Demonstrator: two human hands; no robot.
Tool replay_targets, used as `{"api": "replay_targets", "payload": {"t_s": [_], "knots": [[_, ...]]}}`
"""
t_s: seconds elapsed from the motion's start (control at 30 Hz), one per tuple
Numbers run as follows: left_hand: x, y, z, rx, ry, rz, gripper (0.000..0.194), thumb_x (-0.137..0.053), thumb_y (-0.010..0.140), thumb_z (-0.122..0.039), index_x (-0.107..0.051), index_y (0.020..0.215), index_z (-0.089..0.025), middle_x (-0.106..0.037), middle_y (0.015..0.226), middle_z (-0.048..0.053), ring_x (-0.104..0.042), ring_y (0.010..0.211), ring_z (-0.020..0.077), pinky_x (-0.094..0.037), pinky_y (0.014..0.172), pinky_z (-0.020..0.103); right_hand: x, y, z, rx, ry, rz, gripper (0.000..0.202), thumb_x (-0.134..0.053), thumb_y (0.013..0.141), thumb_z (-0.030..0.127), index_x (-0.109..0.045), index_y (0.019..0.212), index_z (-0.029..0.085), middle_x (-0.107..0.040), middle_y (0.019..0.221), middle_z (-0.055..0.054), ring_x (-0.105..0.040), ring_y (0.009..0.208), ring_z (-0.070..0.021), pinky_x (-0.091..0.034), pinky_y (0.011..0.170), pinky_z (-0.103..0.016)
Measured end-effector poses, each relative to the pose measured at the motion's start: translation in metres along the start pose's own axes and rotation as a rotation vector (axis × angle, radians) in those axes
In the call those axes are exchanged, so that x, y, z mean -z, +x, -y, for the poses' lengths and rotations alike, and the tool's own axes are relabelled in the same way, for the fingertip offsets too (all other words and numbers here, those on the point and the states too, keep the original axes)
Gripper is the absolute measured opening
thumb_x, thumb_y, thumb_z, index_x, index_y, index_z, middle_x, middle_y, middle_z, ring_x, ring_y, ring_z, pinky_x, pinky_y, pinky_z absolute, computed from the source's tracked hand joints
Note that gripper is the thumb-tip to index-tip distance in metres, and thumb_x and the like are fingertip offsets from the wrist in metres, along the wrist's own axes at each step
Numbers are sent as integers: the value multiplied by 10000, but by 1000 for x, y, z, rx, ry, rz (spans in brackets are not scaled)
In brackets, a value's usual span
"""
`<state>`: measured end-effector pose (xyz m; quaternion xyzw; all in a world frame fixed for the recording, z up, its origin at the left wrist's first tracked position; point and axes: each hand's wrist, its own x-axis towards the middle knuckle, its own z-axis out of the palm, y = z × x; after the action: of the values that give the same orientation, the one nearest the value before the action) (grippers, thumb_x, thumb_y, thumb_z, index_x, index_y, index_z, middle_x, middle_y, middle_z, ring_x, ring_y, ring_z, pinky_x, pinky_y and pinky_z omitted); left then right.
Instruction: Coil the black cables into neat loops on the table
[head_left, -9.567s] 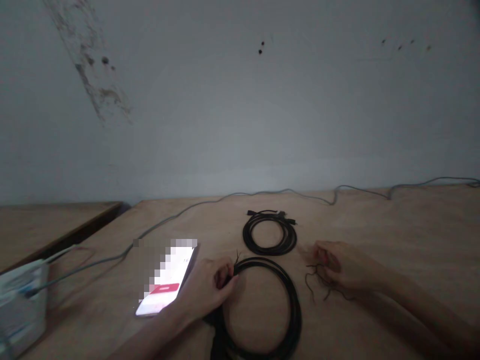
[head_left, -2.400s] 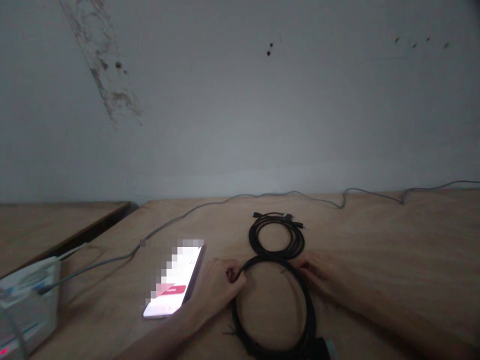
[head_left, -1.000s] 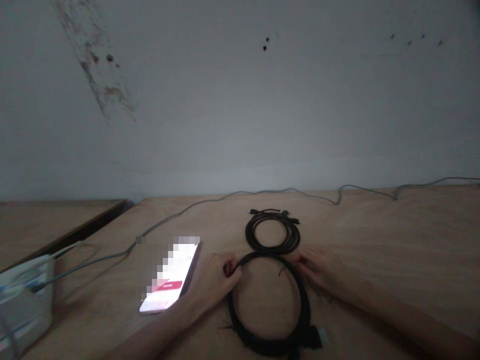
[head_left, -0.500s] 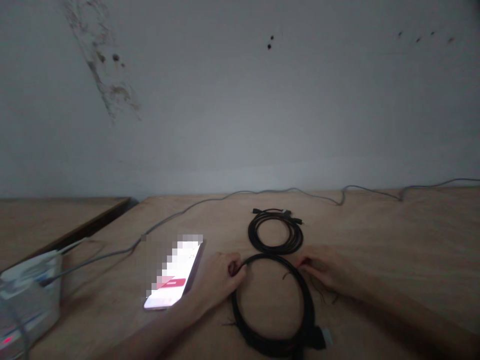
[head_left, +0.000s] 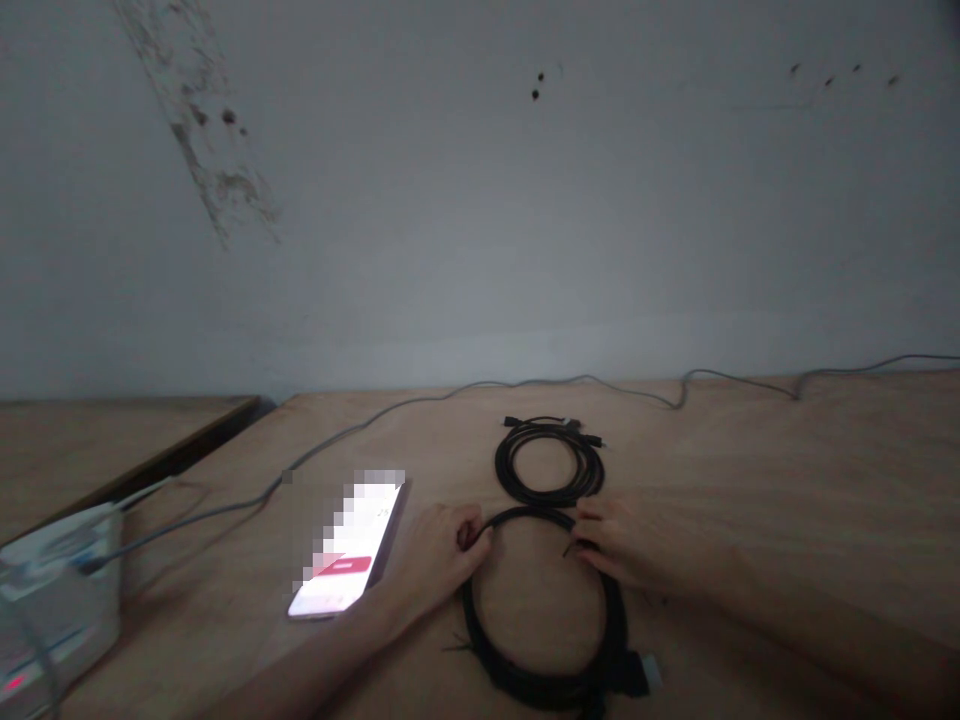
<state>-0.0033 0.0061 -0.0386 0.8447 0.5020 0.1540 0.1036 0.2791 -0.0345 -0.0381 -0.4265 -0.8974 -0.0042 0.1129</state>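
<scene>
A coiled black cable (head_left: 551, 690) lies on the wooden table in front of me, its dark plug with a pale tip at the lower right. My left hand (head_left: 450, 545) is closed on the upper left of this coil. At the upper right, my right hand (head_left: 611, 535) has its fingers bent around the cable, by a thin dark tie end. Another thin tie end sticks out at the coil's lower left. Just beyond lies a smaller coiled black cable (head_left: 510, 475) with its connectors at the top, near my right fingertips.
A phone (head_left: 352, 585) with a lit screen lies left of my left hand. At the far left stands a white power strip (head_left: 82, 600) with a red light. A grey cord (head_left: 360, 425) runs from it along the wall.
My right hand has moved left from beside the near coil and now grips its upper right, covering the cable there. My left hand stays where it was.
</scene>
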Motion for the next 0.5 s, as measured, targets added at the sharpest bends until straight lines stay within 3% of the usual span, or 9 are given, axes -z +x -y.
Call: {"api": "replay_targets", "payload": {"t_s": [0.13, 0.2, 0.37, 0.5], "knots": [[0, 0, 0, -13, -7, 1, 326, -527, 915, -398, -519, 655, -202, -559, 615, -1, -505, 593, 163, -250, 566, 283, 4, 6, 13, 117, -232, 73, 213, -608, 861, 24, -760, 963, 133, -727, 1097, -151, -684, 1003, -297, -572, 872, -409], [0, 0, 1, -18, -15, -2, 334, -521, 922, -406, -509, 657, -203, -560, 620, 1, -505, 592, 162, -251, 563, 280, 7, 9, 16, 137, -239, 117, 222, -616, 818, -5, -755, 934, 124, -730, 1051, -158, -684, 984, -305, -567, 859, -410], [-2, 0, 3, -19, -11, -9, 328, -530, 921, -409, -516, 667, -202, -572, 630, -2, -516, 599, 161, -254, 569, 281, 7, 7, 2, -113, 214, -17, 111, -629, 795, 98, -691, 839, 179, -721, 908, -77, -669, 803, -219, -537, 726, -324], [-3, 0, 3, -17, -35, -12, 319, -535, 912, -401, -520, 664, -200, -569, 625, -3, -520, 603, 161, -261, 571, 283, -3, -2, -17, -204, 436, -37, 56, -616, 851, 206, -649, 810, 188, -703, 729, -9, -651, 633, -150, -495, 556, -232]]}}
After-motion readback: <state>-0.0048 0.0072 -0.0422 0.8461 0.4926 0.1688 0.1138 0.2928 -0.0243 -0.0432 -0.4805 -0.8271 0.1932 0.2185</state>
